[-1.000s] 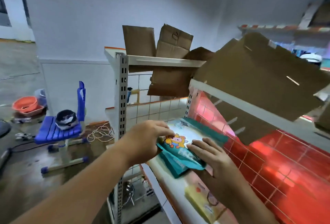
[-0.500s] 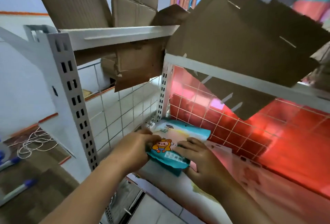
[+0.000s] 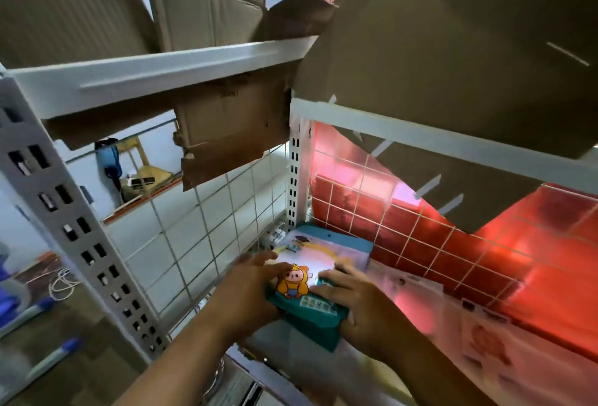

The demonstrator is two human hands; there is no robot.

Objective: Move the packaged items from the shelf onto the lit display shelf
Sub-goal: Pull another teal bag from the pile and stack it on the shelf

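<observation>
Beside the foot of the back corner post (image 3: 294,192), the stack of teal cartoon packets (image 3: 307,307) now lies on the lit display shelf (image 3: 417,302), with its far edge close to that post. A second ago the same stack sat farther out from the post, toward the shelf's front edge. It has since been slid inward, both hands travelling with it. The left hand (image 3: 246,292) grips the stack's left side, fingers (image 3: 265,257) curled over the top. The right hand (image 3: 359,303) holds the opposite side, its fingers wrapped round the lower packet. Neither has let go. This batch looks nearly placed; only squaring against the post and release seem left.
</observation>
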